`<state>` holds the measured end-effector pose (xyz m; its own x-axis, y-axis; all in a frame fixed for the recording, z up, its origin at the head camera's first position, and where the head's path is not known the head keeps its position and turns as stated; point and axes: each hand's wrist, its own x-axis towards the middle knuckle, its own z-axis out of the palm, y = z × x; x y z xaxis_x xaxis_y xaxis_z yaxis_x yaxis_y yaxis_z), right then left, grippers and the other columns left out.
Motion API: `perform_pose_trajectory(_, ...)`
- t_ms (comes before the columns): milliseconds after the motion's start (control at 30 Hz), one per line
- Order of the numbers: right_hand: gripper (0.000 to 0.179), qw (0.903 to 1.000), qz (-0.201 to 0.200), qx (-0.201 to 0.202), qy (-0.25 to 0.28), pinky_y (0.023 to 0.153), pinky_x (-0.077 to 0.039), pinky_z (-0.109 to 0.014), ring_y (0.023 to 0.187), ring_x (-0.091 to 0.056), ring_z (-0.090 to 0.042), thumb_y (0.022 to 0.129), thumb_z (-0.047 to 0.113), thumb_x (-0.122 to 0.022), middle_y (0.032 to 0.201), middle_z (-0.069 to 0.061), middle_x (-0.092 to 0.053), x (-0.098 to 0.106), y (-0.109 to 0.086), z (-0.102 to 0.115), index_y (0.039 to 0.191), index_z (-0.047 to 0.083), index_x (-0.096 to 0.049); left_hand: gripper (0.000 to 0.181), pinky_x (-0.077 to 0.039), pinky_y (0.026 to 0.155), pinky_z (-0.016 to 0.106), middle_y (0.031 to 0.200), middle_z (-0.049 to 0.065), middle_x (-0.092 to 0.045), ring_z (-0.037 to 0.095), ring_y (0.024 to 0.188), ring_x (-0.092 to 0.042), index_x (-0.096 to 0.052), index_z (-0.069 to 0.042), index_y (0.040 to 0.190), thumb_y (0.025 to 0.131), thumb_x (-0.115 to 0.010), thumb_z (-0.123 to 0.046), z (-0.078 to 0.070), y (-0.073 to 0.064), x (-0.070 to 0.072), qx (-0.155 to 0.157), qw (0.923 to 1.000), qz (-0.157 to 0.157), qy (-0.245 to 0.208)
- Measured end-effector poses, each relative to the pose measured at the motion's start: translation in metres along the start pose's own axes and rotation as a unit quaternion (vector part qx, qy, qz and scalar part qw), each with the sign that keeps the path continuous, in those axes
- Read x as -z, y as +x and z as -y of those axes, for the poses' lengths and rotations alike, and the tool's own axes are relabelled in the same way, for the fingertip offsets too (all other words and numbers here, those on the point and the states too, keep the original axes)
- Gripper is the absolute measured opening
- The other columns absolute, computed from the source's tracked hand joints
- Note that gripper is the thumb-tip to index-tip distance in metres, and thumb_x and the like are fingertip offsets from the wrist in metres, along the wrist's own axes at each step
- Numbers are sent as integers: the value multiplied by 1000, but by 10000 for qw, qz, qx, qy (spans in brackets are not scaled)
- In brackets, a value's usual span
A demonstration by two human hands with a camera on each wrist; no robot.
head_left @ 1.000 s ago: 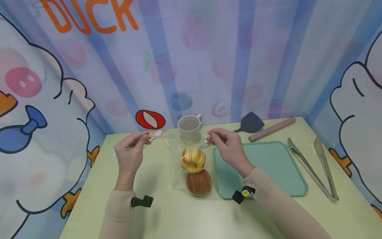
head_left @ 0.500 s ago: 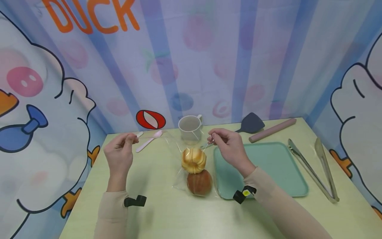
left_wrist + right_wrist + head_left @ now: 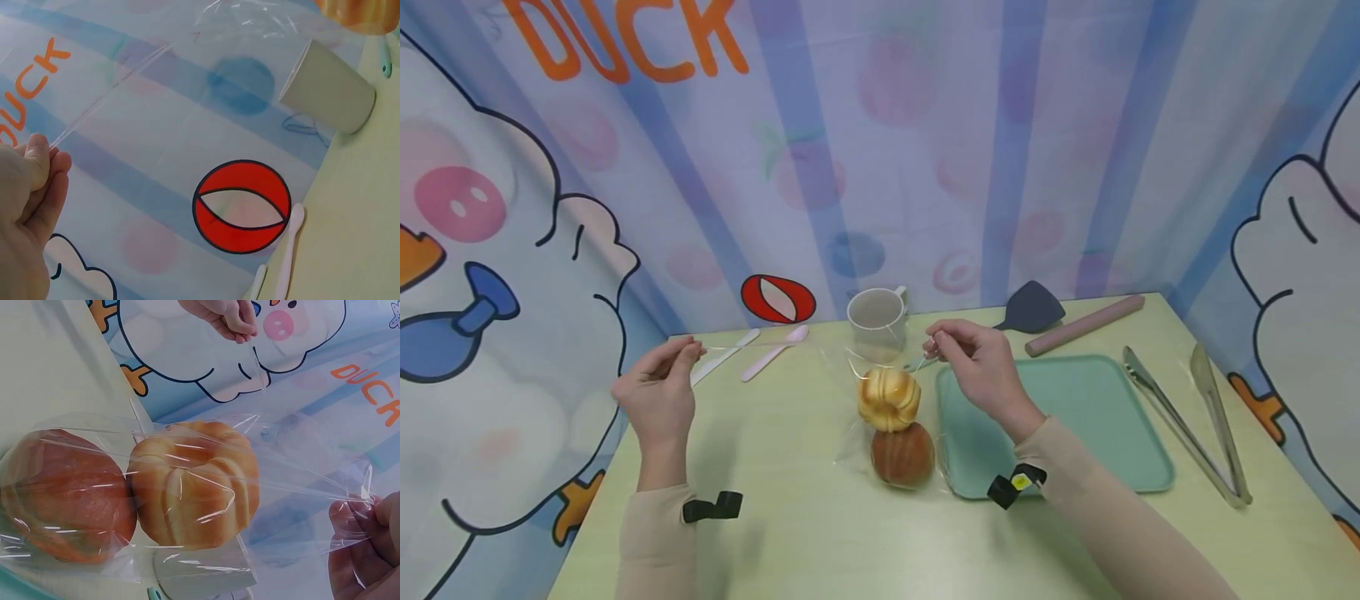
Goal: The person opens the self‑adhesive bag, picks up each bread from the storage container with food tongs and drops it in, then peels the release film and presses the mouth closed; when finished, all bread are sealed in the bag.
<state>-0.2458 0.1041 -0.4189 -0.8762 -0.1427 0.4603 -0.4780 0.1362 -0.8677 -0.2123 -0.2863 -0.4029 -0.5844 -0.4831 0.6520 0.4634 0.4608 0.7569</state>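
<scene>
A clear plastic bag (image 3: 300,481) holds a ridged golden bun (image 3: 889,398) above a round brown bun (image 3: 902,455). At the bag's top right corner, my right hand (image 3: 973,362) pinches the gathered film between thumb and fingers. Out to the left, my left hand (image 3: 658,392) pinches the end of a thin clear strand (image 3: 119,84), which runs taut back to the bag's mouth. The left wrist view shows this strand slanting up from the fingertips. Both buns press close together behind the film in the right wrist view.
A white mug (image 3: 877,321) stands behind the bag. A pink spoon (image 3: 775,354) and a white utensil (image 3: 725,357) lie at the back left. To the right are a green tray (image 3: 1067,425), metal tongs (image 3: 1195,433), a dark spatula (image 3: 1033,308) and a pink rolling pin (image 3: 1084,326).
My left hand has moved left, away from the bag, drawing the clear strand out longer and uncovering the spoon and white utensil. My right hand stays nearly still, pinching the bag.
</scene>
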Motion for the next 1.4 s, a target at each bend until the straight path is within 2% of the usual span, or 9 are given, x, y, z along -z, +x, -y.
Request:
perform_pose_trajectory(167,17,10000,11,9,72,83,-63,-43,86,-75,-21,106,7,-61,94,-17,-77,0,-1,0,110,-1,-76,17,-58,79,16,91,2,-80,-2,76,-72,-83,-2,105,93,-79,-13,3,0,8,354,9976,-504,314)
perform_pose_trajectory(433,17,9997,196,-32,135,82,-63,-32,88,-75,-19,106,7,-61,95,-15,-78,0,-3,2,112,1,-76,16,-55,72,11,94,25,-78,-8,69,-67,-80,8,101,95,-76,-7,-1,-4,10,388,9914,-824,941)
perform_pose_trajectory(667,18,9996,209,-5,211,83,-63,-37,87,-76,-22,106,7,-61,95,-17,-77,1,-3,3,112,-1,-76,20,-53,73,12,96,16,-80,-9,71,-67,-82,-1,103,97,-75,-19,18,-3,19,610,9855,-1094,1149)
perform_pose_trajectory(867,17,9995,141,109,254,82,-63,-43,85,-75,-20,106,5,-61,93,-18,-77,3,-2,3,110,-2,-76,23,-52,73,8,103,15,-79,-12,77,-66,-78,-3,118,102,-70,-18,26,-6,25,897,9841,21,1533)
perform_pose_trajectory(967,16,9995,168,153,235,82,-63,-43,84,-75,-19,106,5,-61,93,-17,-77,3,-2,3,110,-2,-76,23,-52,72,11,106,13,-80,-5,81,-69,-77,-6,121,104,-69,-18,32,-10,27,1162,9673,799,2110)
perform_pose_trajectory(1000,16,9995,174,168,225,82,-63,-43,84,-75,-19,106,5,-61,93,-17,-77,3,-2,3,110,-2,-76,22,-52,82,15,107,14,-80,2,84,-72,-77,-6,120,104,-68,-18,34,-11,27,1216,9614,1057,2231)
perform_pose_trajectory(1133,16,9995,152,210,179,80,-63,-42,84,-74,-19,106,5,-61,92,-16,-77,3,-2,4,109,-1,-76,22,-54,101,45,116,18,-77,32,106,-73,-76,-3,119,105,-63,-13,44,-14,26,1257,9397,2036,2442)
perform_pose_trajectory(1267,16,9994,154,251,161,80,-63,-42,84,-74,-21,106,5,-61,92,-16,-77,4,-2,4,109,0,-76,24,-51,106,55,122,21,-75,40,118,-66,-75,-2,121,105,-62,-13,50,-16,20,1018,9322,2497,2415)
perform_pose_trajectory(1400,16,9994,163,244,190,80,-62,-34,84,-74,-20,106,5,-61,91,-16,-77,4,-1,5,108,0,-76,24,-50,106,56,119,20,-76,39,118,-67,-77,-2,118,103,-66,-18,49,-18,10,726,9380,2465,2326)
